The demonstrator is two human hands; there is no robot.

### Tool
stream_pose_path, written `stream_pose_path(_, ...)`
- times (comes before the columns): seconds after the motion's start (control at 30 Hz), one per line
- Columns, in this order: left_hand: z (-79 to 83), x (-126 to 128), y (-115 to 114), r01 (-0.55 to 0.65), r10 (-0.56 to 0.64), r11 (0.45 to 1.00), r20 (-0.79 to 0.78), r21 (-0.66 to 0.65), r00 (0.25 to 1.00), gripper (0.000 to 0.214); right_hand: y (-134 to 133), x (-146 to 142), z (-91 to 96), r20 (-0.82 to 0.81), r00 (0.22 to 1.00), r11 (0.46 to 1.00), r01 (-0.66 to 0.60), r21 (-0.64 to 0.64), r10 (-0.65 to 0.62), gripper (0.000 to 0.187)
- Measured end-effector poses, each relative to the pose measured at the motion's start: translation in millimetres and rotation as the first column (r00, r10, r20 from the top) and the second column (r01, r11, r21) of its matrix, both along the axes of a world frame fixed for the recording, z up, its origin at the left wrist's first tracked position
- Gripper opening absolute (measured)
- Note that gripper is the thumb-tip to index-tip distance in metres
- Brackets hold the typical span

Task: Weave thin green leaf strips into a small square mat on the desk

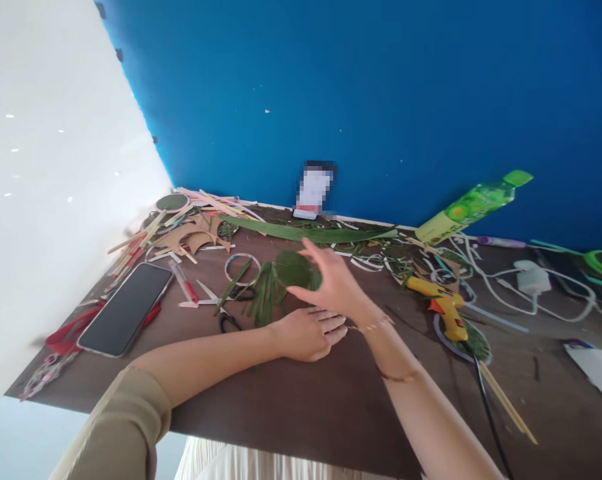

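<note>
My left hand (311, 333) lies flat on the dark brown table, its fingers stretched out together and pointing right. Just above it, my right hand (333, 280) is curved open at the right edge of a round green leaf-covered disc (295, 269), thumb and fingers apart; whether they touch the disc is not clear. Left of the disc lies a bundle of narrow green leaf strips (264, 293). Black-handled scissors (223, 308) and a thin patterned ring (243, 269) lie beside the strips. Behind my right hand stretches a long green leaf (305, 233).
A yellow glue gun (443, 303) with a black cord rests on the right, near a white charger (531, 279). A green bottle (473, 208) leans against the blue wall, as does a phone (314, 190). Another phone (127, 308) lies left, before cut cardboard (188, 233) and sticks.
</note>
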State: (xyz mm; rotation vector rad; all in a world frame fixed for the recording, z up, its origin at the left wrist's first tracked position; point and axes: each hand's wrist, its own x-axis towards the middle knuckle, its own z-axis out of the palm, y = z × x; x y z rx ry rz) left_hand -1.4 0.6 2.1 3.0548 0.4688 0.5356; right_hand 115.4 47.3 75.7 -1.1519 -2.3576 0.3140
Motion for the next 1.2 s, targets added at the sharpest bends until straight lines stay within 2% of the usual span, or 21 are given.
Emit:
stream_pose_path(0.1, 1.6, -1.4, -0.3, 0.067, -0.072, 0.991, 0.038, 0.115, 0.997, 0.035, -16.5, 58.7, -18.6, 0.035, 0.983, 0.984, 0.178, 0.028, -0.179, 0.089)
stream_pose_path(0.2, 3.1, -2.6, -0.9, 0.144, -0.155, 0.967, 0.038, 0.209, 0.987, 0.030, -27.8, 82.6, -37.8, 0.120, 0.963, 0.970, 0.241, -0.001, -0.239, 0.094)
stream_pose_path(0.33, 8.1, -3.1, -1.0, 0.170, -0.182, 0.952, 0.027, 0.254, 0.983, 0.027, -30.3, 79.1, -48.4, 0.136, 0.960, 0.969, 0.249, -0.007, -0.245, 0.098)
stream_pose_path(0.53, 7.4, -1.5, -0.5, 0.148, -0.171, 0.957, 0.072, 0.250, 0.983, 0.025, -25.5, 68.2, -51.0, 0.171, 0.946, 0.960, 0.281, -0.012, -0.274, 0.099)
stream_pose_path(0.73, 5.2, -2.1, -0.9, 0.139, -0.159, 0.955, 0.056, 0.263, 0.986, 0.026, -25.4, 70.5, -53.9, 0.163, 0.953, 0.965, 0.260, 0.002, -0.257, 0.099)
stream_pose_path(0.8, 7.5, -3.9, -2.7, 0.103, -0.123, 0.958, 0.061, 0.267, 0.991, 0.026, -27.1, 75.2, -51.6, 0.094, 0.967, 0.971, 0.234, 0.046, -0.237, 0.093)
stream_pose_path(0.87, 11.5, -5.9, -4.8, 0.019, -0.043, 0.965, 0.088, 0.263, 0.995, 0.026, -29.6, 81.0, -49.3, -0.017, 0.971, 0.966, 0.241, 0.097, -0.240, 0.080)
stream_pose_path(0.97, 17.2, -7.6, -6.5, -0.210, 0.185, 0.957, 0.139, 0.200, 0.973, 0.022, -33.5, 88.0, -50.3, -0.167, 0.936, 0.936, 0.331, 0.119, -0.310, 0.055)
stream_pose_path(1.07, 17.6, -6.6, -5.3, -0.427, 0.409, 0.896, 0.149, 0.118, 0.900, 0.014, -35.0, 89.4, -56.8, -0.206, 0.906, 0.912, 0.396, 0.105, -0.370, 0.046)
stream_pose_path(1.13, 15.1, -5.2, -4.0, -0.482, 0.469, 0.872, 0.133, 0.087, 0.873, 0.013, -34.5, 87.8, -61.4, -0.200, 0.905, 0.913, 0.398, 0.092, -0.374, 0.046)
stream_pose_path(1.2, 12.0, -4.1, -3.2, -0.482, 0.474, 0.873, 0.115, 0.066, 0.873, 0.013, -33.3, 85.5, -64.6, -0.200, 0.908, 0.918, 0.390, 0.076, -0.369, 0.047)
